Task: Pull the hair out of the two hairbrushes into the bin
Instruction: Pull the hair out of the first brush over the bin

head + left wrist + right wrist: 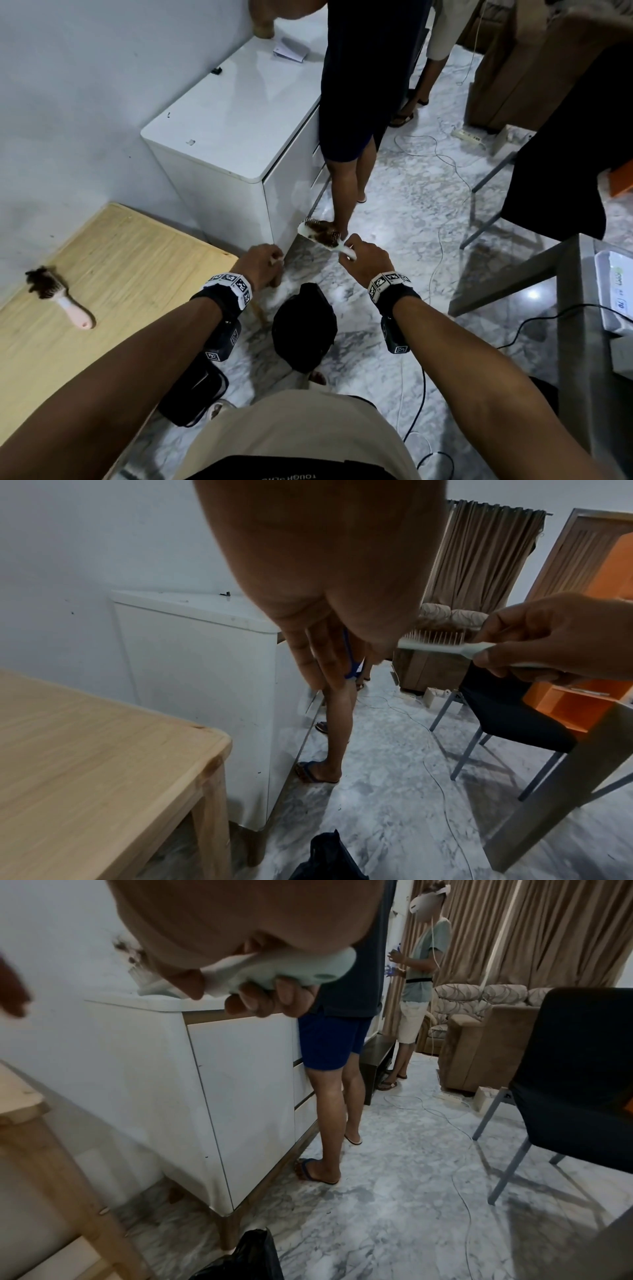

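My right hand grips the handle of a pale mint hairbrush above the floor; brown hair is tangled in its bristles. In the right wrist view my fingers curl round that handle. My left hand hovers just left of the brush head, fingers straight and pointing down, holding nothing I can see. Below both hands a bin lined with a black bag stands on the floor. A second, pink-handled hairbrush full of dark hair lies on the wooden table at the left.
A white cabinet stands just beyond the table, with a person's legs beside it. A black chair, a grey table and cables on the marble floor are to the right. Another person stands further back.
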`<state>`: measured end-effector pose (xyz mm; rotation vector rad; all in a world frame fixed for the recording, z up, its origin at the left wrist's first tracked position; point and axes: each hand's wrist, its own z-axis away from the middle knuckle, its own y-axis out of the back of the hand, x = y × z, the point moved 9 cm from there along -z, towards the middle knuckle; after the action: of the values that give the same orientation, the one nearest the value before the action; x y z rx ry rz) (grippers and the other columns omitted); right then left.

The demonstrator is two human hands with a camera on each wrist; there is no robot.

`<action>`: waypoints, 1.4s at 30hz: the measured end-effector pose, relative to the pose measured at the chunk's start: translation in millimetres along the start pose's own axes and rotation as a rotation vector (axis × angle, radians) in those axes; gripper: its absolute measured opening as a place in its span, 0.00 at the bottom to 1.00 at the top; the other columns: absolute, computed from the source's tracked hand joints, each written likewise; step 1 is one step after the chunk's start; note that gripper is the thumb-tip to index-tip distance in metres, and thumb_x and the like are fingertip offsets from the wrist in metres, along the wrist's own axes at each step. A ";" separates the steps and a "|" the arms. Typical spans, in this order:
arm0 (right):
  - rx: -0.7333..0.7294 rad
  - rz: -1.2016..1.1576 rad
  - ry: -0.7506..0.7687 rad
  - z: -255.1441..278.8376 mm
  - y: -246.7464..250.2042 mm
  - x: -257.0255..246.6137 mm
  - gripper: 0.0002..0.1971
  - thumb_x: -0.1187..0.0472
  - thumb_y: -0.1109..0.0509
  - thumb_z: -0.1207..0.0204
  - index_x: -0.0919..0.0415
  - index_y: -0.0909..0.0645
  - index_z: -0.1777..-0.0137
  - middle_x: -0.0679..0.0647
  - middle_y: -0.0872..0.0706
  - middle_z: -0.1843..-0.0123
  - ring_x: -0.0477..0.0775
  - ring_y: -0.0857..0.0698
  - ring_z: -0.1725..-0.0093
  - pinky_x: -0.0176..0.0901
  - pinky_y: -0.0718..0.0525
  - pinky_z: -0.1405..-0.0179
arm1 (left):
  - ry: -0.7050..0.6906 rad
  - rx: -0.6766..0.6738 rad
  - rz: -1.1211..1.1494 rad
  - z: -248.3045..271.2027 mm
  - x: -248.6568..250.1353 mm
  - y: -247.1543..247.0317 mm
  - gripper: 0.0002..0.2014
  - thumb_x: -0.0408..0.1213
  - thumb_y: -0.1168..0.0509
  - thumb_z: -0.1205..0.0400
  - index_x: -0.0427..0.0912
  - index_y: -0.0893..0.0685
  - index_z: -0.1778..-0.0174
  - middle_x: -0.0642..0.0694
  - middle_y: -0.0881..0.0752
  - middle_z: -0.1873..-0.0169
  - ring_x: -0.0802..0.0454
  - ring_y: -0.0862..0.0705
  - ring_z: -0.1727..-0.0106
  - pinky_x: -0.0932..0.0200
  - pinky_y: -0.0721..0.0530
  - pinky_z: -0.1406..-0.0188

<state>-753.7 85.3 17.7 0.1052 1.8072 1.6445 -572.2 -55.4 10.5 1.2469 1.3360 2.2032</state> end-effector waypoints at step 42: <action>0.124 0.097 0.351 8.9 9.6 -58.6 0.13 0.55 0.24 0.35 0.57 0.22 0.54 0.55 0.13 0.68 0.63 0.16 0.71 0.42 0.27 0.75 | -0.158 0.066 -0.023 -5.0 31.9 38.1 0.07 0.37 0.29 0.26 0.37 0.16 0.57 0.38 0.11 0.63 0.41 0.14 0.63 0.50 0.17 0.60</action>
<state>-707.8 66.2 51.5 -0.0458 2.1987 1.6980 -587.8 -59.1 57.8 1.3902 1.3635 2.0136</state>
